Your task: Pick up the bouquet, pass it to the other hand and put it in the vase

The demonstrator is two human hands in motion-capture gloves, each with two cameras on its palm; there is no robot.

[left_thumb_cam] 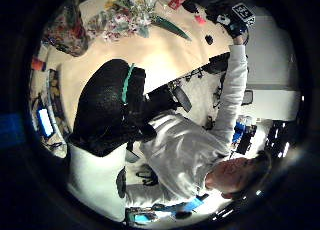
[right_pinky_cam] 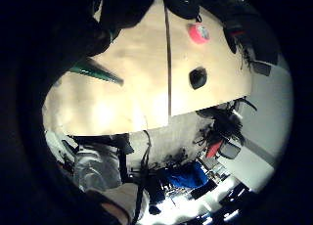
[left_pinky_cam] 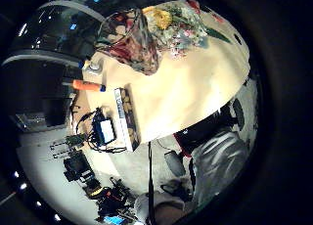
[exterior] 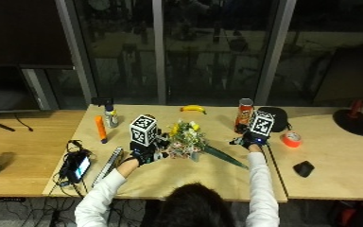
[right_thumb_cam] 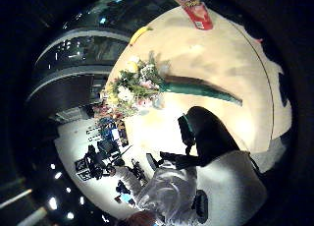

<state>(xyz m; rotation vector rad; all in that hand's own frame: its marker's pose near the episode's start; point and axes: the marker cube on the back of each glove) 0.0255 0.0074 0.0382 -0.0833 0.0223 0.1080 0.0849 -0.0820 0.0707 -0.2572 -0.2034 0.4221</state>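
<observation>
Bouquet lies untouched mid-frame on bench, vase beside it, left hand & right hand hovering, fingers' state can't tell; pickup, handover, placing all left.

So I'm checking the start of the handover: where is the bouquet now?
In the outside view the bouquet lies on the table near its middle, between the left hand and the right hand, with its green stem end toward the right.

From my outside view, the vase hides behind my left hand, and I cannot read either hand's fingers.
</observation>
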